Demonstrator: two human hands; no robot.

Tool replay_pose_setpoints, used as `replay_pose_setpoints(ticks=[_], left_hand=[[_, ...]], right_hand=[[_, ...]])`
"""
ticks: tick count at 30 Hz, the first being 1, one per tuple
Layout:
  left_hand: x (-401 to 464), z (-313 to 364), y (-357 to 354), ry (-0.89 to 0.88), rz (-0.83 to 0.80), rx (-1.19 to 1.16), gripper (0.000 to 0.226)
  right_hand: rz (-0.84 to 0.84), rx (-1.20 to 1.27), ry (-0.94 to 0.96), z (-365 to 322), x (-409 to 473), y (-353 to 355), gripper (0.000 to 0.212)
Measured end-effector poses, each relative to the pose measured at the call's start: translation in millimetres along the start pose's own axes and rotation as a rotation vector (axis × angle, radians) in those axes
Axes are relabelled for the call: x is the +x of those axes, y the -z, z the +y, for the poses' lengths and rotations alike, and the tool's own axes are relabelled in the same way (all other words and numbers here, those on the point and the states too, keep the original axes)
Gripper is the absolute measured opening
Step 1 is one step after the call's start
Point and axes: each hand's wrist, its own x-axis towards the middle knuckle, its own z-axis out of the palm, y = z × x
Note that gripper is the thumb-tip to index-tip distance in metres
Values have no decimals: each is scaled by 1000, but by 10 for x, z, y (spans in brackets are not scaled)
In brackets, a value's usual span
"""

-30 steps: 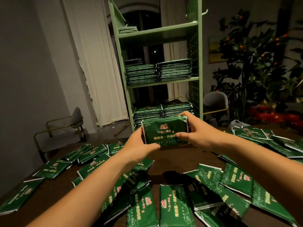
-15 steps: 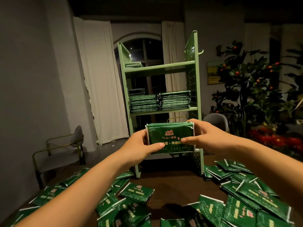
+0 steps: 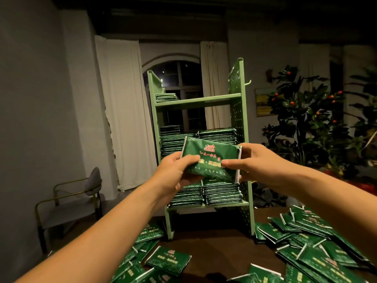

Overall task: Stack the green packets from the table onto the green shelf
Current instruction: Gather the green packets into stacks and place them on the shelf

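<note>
Vs 0.5 s ago: held bundle of packets (image 3: pixel 212 158) is higher, now tilted w/ its right end lower, and sits in front of the middle tier instead of below it. View has pitched up too, more ceiling, less table.

Hands: left hand (image 3: pixel 175 172) grips the bundle's lower-left corner, thumb across the front face, fingers curled behind. Right hand (image 3: pixel 257 160) pinches the right edge, thumb on the front near the red/gold print, fingers behind. Both grasping, arms stretched fwd. Bundle is between the two hands, off the table, close in front of the green shelf (image 3: pixel 237 111); can't tell if it touches the stacks behind.

Shelf contents:
- top tier: one short stack (image 3: pixel 166 97) at the left end, rest of the board bare
- middle tier: two tall stacks (image 3: pixel 217 135) side by side, a shorter pile behind the left one; partly hidden by the bundle
- bottom tier: two stacks (image 3: pixel 222 194) side by side, left one partly behind the left hand

Shelf stands on the dark wood table (image 3: pixel 214 246). Loose packets (image 3: pixel 306 242) lie scattered on the table, big heap right of the shelf, smaller spread at front left, some overlapping.

Bkgd: chair (image 3: pixel 71 203) at left by the wall, white curtains (image 3: pixel 122 111), plant w/ orange fruit (image 3: pixel 302 119) at right.
</note>
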Motion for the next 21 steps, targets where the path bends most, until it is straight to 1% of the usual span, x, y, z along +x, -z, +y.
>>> replay_pose_setpoints(ticks=[2,3,4,5,6,7,8,9,10,12,14,18,21], left_hand=[[23,48,-48,-6,38,-90,10],[29,79,-60,-4,56,-101,11],[40,110,-67,4,70,-102,13],[52,134,-62,17,83,-97,12],[64,159,-53,32,93,-101,11],[91,182,-38,43,95,-112,8],[125,201,-25,48,85,-120,6],[169,210,-16,55,70,-113,5],[226,213,-6,65,51,-93,4],[311,226,2,79,30,-46,6],[373,266,-2,83,29,-34,5],[455,344,-19,91,17,-38,4],[507,348,-26,100,-9,-34,5]], right_hand=[[-6,131,-9,0,25,-36,30],[11,127,21,6,15,-56,32],[75,21,115,44,7,-43,29],[178,-186,271,64,-10,-17,24],[297,-524,470,64,-23,15,24],[363,-815,665,82,-15,42,34],[341,-1051,838,120,4,68,46],[287,-1217,932,152,46,84,54],[251,-1303,984,168,96,83,56],[275,-1323,1077,170,176,37,46],[314,-1260,1153,124,236,17,35],[288,-1254,1156,108,368,81,38],[260,-1288,1175,120,434,131,35]])
